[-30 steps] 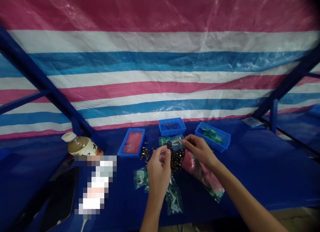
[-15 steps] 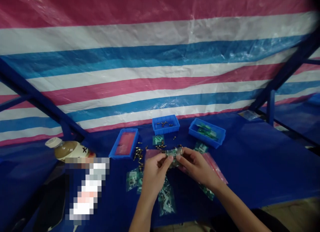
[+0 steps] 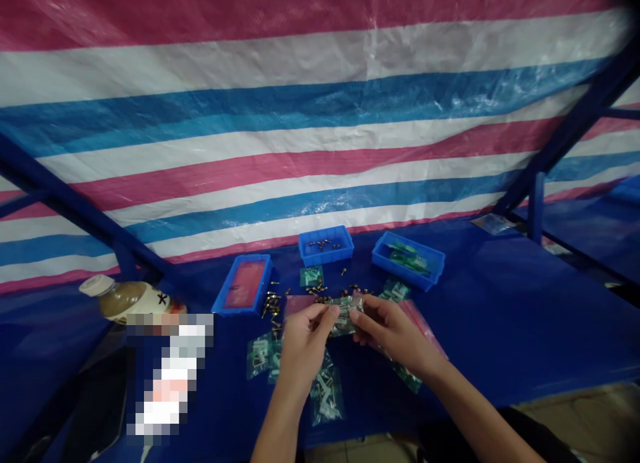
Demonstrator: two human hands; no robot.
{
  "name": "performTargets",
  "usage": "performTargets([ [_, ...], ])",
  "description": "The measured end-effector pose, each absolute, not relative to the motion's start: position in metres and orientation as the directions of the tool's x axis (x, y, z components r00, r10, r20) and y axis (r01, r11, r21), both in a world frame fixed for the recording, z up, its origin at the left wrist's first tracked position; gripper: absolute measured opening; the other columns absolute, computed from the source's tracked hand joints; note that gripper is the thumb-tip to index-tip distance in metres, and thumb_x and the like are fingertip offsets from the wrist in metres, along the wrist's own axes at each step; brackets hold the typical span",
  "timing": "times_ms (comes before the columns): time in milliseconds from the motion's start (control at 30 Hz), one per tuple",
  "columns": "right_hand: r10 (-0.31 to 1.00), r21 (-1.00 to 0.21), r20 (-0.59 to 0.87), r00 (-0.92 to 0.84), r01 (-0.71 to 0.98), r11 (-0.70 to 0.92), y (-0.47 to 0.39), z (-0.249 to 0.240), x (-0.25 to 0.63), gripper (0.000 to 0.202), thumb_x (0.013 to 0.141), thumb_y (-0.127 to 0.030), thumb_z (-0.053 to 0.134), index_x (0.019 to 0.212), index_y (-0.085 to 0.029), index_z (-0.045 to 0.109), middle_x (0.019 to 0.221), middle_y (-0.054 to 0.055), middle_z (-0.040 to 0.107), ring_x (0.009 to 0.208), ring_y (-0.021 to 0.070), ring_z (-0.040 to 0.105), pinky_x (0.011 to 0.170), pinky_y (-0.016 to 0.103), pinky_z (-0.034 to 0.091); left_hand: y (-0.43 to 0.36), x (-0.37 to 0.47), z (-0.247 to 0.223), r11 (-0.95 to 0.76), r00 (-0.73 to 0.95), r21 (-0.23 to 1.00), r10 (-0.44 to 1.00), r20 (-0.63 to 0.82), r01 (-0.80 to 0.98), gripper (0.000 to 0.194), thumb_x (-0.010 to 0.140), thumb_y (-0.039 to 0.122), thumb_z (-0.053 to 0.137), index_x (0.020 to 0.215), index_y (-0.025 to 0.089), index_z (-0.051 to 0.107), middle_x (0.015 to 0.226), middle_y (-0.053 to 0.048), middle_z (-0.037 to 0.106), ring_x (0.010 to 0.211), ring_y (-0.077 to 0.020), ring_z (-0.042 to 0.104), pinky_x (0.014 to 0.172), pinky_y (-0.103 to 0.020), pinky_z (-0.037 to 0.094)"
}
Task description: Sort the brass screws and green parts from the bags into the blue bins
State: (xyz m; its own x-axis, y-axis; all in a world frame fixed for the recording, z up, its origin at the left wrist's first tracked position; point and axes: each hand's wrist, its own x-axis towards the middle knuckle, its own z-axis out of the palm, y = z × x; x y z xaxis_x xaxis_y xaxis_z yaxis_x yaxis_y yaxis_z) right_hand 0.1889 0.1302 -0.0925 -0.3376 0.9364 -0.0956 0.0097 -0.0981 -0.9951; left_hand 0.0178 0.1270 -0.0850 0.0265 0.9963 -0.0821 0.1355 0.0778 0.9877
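Between my two hands is a small clear plastic bag with small parts inside, too blurred to name. My left hand pinches its left side between thumb and fingers. On its right side, my right hand grips it the same way. Beneath and behind the hands lie pink bags and loose brass-coloured screws. Nearer to me, a clear bag of white and metal parts lies below my left wrist. Another small greenish bag rests to the left of that wrist.
Along the back stand a blue tray with pink bags, a blue tray with screws and a blue tray with green bags. At left are a drink bottle and a dark phone-like slab. Striped sheeting hangs behind.
The view has shifted slightly, so the scene sits a little further left and higher. Both hands still hold the small bag, which now shows more of its face between them.
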Motion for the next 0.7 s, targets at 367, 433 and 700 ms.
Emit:
performTargets([
  [367, 0.962, -0.988, 0.130, -0.242, -0.110, 0.106, 0.133, -0.095, 0.195, 0.010, 0.079, -0.032, 0.072, 0.083, -0.023, 0.071, 0.104, 0.004, 0.064, 0.100, 0.0193, 0.061, 0.085, 0.030, 0.049, 0.128, 0.009, -0.080, -0.195, 0.169, 0.961, 0.972, 0.162, 0.198, 0.005, 0.076, 0.020, 0.072, 0.074, 0.023, 0.076, 0.128, -0.008, 0.060, 0.113, -0.0252, 0.057, 0.085, -0.031, 0.047],
  [433, 0.961, -0.989, 0.144, -0.237, -0.077, 0.129, 0.132, -0.093, 0.196, 0.010, 0.079, -0.032, 0.073, 0.083, -0.023, 0.071, 0.113, 0.005, 0.061, 0.103, 0.0199, 0.061, 0.086, 0.030, 0.049, 0.128, 0.009, -0.080, -0.227, 0.171, 0.944, 0.967, 0.189, 0.239, 0.006, 0.076, 0.020, 0.072, 0.075, 0.024, 0.076, 0.130, -0.007, 0.059, 0.117, -0.0261, 0.054, 0.091, -0.034, 0.046],
  [700, 0.948, -0.997, -0.006, -0.319, -0.068, -0.030, 0.132, -0.096, 0.194, 0.020, 0.084, -0.038, 0.066, 0.099, -0.024, 0.069, 0.089, 0.002, 0.068, 0.089, 0.0208, 0.063, 0.077, 0.031, 0.050, 0.130, 0.015, -0.092, 0.104, 0.112, 0.989, 0.987, -0.116, 0.106, 0.024, 0.075, 0.035, 0.073, 0.089, 0.015, 0.073, 0.078, -0.007, 0.073, 0.072, -0.0196, 0.066, 0.067, -0.027, 0.048],
])
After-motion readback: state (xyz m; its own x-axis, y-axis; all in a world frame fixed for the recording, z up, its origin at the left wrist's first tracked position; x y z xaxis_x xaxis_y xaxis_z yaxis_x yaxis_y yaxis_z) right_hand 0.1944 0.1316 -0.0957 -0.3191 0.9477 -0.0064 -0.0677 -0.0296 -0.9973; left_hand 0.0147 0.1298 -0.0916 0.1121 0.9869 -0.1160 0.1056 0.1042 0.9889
